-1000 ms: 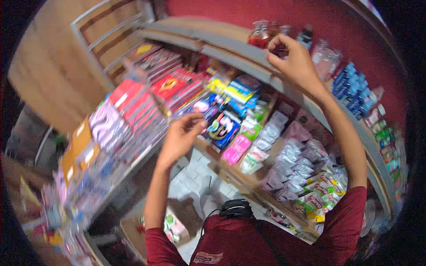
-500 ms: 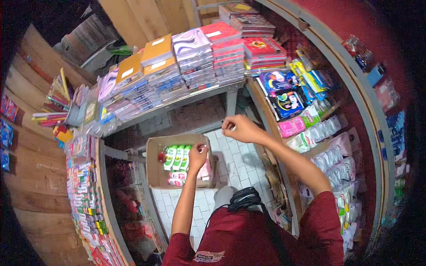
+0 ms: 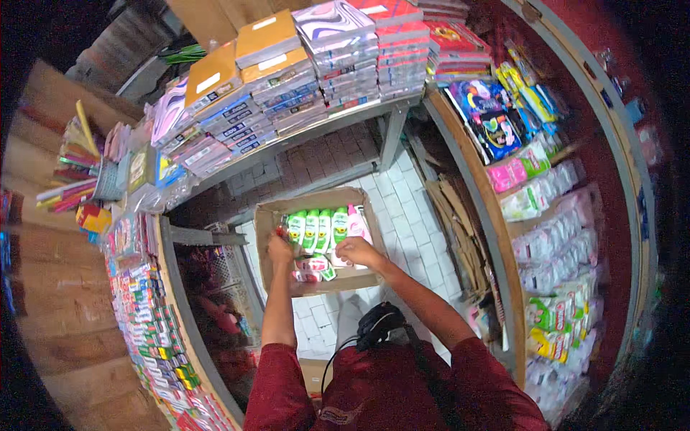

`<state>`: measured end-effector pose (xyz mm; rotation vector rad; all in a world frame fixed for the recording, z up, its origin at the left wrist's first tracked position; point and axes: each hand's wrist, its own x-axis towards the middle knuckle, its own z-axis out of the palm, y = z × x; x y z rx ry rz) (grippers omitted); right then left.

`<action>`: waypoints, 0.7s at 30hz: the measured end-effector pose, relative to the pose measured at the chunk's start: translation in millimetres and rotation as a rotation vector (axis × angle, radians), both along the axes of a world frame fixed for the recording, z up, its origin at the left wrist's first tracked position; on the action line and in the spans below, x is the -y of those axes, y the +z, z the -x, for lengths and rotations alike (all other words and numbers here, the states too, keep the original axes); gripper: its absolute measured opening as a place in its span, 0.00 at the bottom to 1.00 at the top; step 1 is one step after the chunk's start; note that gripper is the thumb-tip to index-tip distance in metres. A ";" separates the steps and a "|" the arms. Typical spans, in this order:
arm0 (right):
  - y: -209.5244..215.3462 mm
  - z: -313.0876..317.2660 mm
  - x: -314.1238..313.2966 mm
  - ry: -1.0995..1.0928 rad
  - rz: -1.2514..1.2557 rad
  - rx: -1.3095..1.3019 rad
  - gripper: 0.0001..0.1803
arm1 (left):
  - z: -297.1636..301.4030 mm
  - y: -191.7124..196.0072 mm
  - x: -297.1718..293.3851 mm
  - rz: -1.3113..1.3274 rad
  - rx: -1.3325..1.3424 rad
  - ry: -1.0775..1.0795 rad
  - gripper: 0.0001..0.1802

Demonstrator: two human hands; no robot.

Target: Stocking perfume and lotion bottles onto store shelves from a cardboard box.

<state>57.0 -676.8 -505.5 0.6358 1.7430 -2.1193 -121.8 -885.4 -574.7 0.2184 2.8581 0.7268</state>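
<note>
Below me an open cardboard box holds a row of green-and-white bottles, with a pink bottle to their right. In the near part lie several pink, white and green packages. My left hand reaches in at the box's left side, its fingers closed at a small red item that they partly cover. Over the right part is my right hand, with curled fingers pinched together above the packages. Whatever it holds, if anything, is hidden.
Stacks of wrapped books fill the shelf top beyond the box. Small boxed goods line the left counter. On the right shelf lie soft packs and clear bags. Flat cardboard stands beneath it.
My right hand has come down and left into the box. The left hand has shifted from the box's right part to its left side. More of the bottles shows, and the view has moved.
</note>
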 end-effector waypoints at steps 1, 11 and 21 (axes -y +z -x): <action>-9.9 9.8 9.6 0.016 0.010 0.050 0.11 | 6.2 -3.7 -2.3 0.100 0.150 0.039 0.26; -80.6 50.3 85.3 -0.282 0.169 0.216 0.22 | -0.7 -50.9 2.3 0.529 -0.214 -0.446 0.42; -92.1 42.9 95.8 -0.404 0.166 0.251 0.19 | -9.3 -60.2 -0.1 0.400 -0.131 -0.209 0.45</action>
